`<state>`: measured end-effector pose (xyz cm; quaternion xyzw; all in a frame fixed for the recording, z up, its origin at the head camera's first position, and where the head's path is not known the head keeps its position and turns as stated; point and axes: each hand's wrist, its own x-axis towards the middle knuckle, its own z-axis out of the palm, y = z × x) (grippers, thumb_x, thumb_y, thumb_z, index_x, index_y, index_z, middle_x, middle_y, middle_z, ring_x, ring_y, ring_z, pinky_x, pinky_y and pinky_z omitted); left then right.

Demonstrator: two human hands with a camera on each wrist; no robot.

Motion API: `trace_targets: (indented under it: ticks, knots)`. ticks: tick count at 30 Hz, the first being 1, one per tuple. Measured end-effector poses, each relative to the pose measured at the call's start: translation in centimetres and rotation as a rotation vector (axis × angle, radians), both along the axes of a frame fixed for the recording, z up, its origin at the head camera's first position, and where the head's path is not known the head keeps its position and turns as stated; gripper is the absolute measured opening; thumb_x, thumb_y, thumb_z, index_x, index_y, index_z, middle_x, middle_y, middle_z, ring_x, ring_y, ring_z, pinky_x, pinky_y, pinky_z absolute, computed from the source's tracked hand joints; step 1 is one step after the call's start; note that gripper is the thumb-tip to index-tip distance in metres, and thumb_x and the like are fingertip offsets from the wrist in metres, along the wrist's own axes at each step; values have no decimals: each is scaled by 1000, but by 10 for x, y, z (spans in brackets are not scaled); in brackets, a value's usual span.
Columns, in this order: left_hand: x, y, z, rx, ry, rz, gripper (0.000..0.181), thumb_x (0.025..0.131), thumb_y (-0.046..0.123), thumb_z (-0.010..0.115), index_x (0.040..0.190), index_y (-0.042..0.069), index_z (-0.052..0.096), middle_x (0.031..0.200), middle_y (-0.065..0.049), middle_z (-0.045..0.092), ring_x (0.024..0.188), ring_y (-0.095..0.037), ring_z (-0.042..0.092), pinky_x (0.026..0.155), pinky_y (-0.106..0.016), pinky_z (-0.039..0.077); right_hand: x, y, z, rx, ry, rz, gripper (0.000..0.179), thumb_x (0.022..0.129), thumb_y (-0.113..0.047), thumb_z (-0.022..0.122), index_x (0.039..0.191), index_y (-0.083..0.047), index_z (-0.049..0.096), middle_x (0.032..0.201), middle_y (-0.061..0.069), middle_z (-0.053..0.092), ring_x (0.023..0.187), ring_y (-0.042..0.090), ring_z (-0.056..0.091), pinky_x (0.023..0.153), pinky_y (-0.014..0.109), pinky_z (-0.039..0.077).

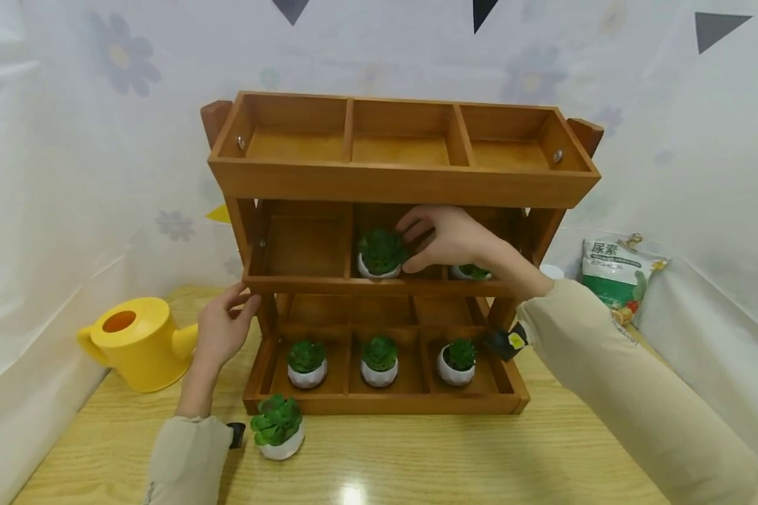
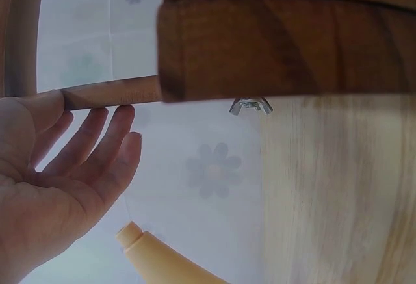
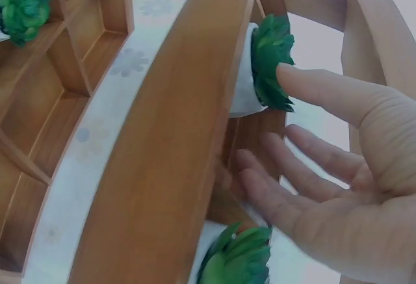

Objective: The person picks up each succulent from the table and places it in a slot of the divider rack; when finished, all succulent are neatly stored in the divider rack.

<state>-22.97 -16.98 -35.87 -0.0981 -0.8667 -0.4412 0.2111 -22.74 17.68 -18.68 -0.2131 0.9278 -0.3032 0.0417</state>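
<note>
My right hand (image 1: 451, 238), fingers loosely spread, reaches into the middle tier of a wooden plant stand (image 1: 404, 184). Beside it, in the middle compartment, sits a potted succulent (image 1: 380, 254) in a white pot. In the right wrist view the thumb lies at the leaves of this succulent (image 3: 272, 63), the other fingers apart from it. Another potted succulent (image 1: 470, 271) stands in the right compartment, partly behind the wrist. My left hand (image 1: 223, 322) holds the stand's left side, thumb and fingers on either side of a wooden upright (image 2: 114, 92).
The bottom tier holds three potted succulents (image 1: 307, 363), one per compartment. Another potted succulent (image 1: 278, 426) stands on the table before the stand's left corner. A yellow watering can (image 1: 140, 344) is at left; a green-and-white bag (image 1: 619, 273) leans at right.
</note>
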Motion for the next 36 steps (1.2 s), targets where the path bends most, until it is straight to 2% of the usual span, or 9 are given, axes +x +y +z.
trace_targets:
  ticks: [5, 8, 15, 18, 22, 26, 32, 36]
  knots:
    - [3, -2, 1, -2, -17, 5, 43, 100, 18, 53, 137, -4, 49, 122, -32, 58, 102, -46, 62, 86, -56, 51, 5, 8, -7, -54, 73, 44, 48, 80, -11, 77, 124, -4, 59, 118, 14, 62, 102, 28, 64, 85, 39, 55]
    - [4, -2, 1, -3, -22, 12, 43, 100, 18, 52, 137, -5, 49, 121, -33, 58, 100, -47, 62, 85, -56, 51, 13, 11, -12, -128, 93, 78, 44, 81, -12, 77, 121, -3, 61, 115, 14, 63, 100, 26, 64, 85, 36, 55]
    - [0, 2, 3, 12, -40, -29, 44, 100, 18, 53, 139, -2, 47, 125, -31, 56, 103, -44, 62, 86, -54, 52, 42, 14, -39, -354, 75, 146, 40, 80, -4, 77, 117, 1, 62, 109, 16, 64, 96, 28, 65, 81, 30, 56]
    - [-1, 2, 2, 19, -43, -19, 45, 100, 19, 53, 139, -2, 48, 123, -30, 58, 102, -44, 63, 86, -54, 52, 52, 7, -61, -439, 22, 170, 40, 80, -2, 77, 116, 2, 62, 107, 14, 65, 95, 29, 65, 80, 31, 57]
    - [-1, 0, 2, 21, -20, -6, 43, 99, 17, 54, 137, -3, 50, 122, -31, 59, 101, -44, 63, 85, -53, 52, 63, -6, -99, -570, -100, 185, 39, 81, -2, 75, 117, 1, 62, 108, 12, 64, 97, 30, 64, 82, 35, 57]
    - [-1, 0, 1, 18, -5, -18, 43, 99, 16, 54, 137, -4, 50, 124, -31, 57, 101, -44, 63, 85, -54, 52, 72, -23, -138, -632, -163, 178, 34, 83, -6, 75, 115, -1, 63, 106, 12, 65, 94, 27, 64, 81, 35, 56]
    - [-1, -2, 1, 6, -18, 1, 43, 99, 17, 54, 137, -4, 49, 123, -32, 57, 99, -46, 63, 85, -56, 52, 84, -60, -183, -648, -212, 190, 30, 81, -6, 76, 109, -2, 66, 104, 17, 66, 89, 26, 66, 76, 33, 57]
    - [-1, -1, 0, 13, 0, -2, 42, 99, 16, 54, 136, -4, 51, 123, -31, 57, 100, -45, 63, 85, -56, 52, 92, -82, -201, -561, -234, 167, 32, 80, -10, 78, 109, -2, 67, 104, 17, 67, 88, 26, 66, 73, 25, 55]
